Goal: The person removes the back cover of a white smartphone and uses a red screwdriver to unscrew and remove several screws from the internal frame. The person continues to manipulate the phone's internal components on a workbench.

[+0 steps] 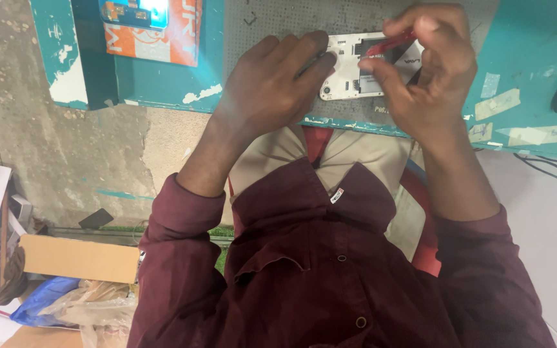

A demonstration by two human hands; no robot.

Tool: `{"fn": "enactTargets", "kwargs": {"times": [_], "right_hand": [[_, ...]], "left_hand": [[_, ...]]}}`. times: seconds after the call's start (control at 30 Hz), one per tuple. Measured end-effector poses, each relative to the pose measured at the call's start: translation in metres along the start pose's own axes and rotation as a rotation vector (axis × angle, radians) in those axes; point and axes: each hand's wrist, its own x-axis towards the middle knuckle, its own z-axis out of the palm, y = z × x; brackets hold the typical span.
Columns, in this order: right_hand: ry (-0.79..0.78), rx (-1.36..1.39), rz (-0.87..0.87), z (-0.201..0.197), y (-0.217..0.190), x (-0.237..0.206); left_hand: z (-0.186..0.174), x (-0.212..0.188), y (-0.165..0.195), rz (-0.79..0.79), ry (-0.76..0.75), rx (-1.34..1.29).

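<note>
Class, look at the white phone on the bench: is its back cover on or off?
Off. The white phone lies face down, its inner slots and dark battery bay exposed.

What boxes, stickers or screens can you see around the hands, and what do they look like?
Orange and white package: top left on the teal bench, rectangular, with a glowing blue screen-like patch over it.
Dark label: inside the open white phone, between the left hand and right hand.
Pale tape strips: right side of the bench, cream rectangles.
Cardboard box: lower left on the floor, plain brown.
</note>
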Motion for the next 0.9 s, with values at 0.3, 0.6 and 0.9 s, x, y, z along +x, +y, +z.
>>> {"fn": "enactTargets", "kwargs": {"times": [0.3,0.6,0.9], "right_hand": [[-0.069,0.021,-0.027,-0.007,-0.002,-0.007],[0.065,-0.179,0.038,-0.007,-0.008,-0.004],[0.031,-0.175,0.012,-0.03,-0.027,0.007]], "left_hand": [[-0.009,0.008,0.007,-0.013,-0.06,-0.069],[-0.006,0.023,0.009,-0.04,0.018,-0.069],[-0.028,0.052,0.036,-0.091,-0.019,-0.097]]}}
